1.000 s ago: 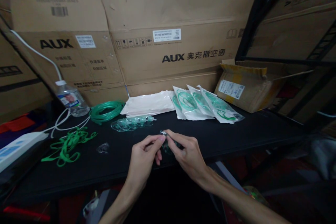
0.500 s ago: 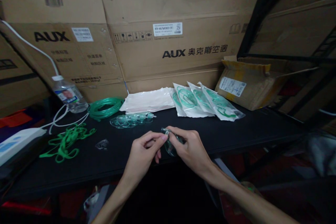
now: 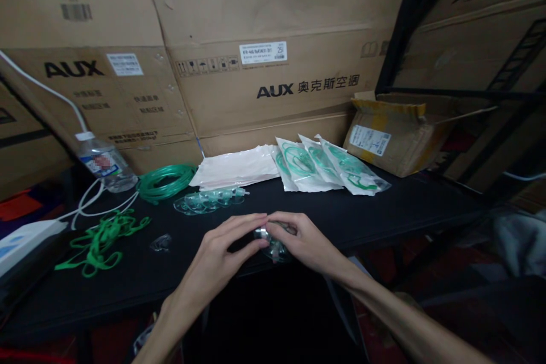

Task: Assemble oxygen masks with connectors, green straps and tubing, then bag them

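Sitting between both hands at the near edge of the black table (image 3: 384, 210), a small clear plastic mask piece (image 3: 273, 242) is held just above the tabletop, close to the six o'clock side of the work area. The left hand (image 3: 222, 250) comes in from seven o'clock with its fingers stretched out and its fingertips pressed on the piece's left side. The right hand (image 3: 298, 239) comes in from five o'clock and pinches the piece between thumb and forefinger; the two hands touch at the fingertips.

Just beyond the hands, toward eleven o'clock, lies a row of clear masks (image 3: 209, 200), nested one in another. Behind that row, at twelve o'clock, rests a stack of white flat pouches (image 3: 236, 168), and beside it toward one o'clock are three sealed bags with green tubing (image 3: 328, 168), fanned and overlapping. A coil of green tubing (image 3: 164, 181) lies at ten o'clock, with a tilted water bottle (image 3: 102, 162) next to it. Nearer, at nine o'clock, a heap of green elastic straps (image 3: 100, 242) sprawls on the table, and a lone clear piece (image 3: 161, 243) sits between the straps and the left hand. A white power strip (image 3: 21, 239) is at the far left edge. A torn cardboard parcel (image 3: 392, 136) sits at two o'clock, and large AUX cartons (image 3: 273, 45) wall off the back.
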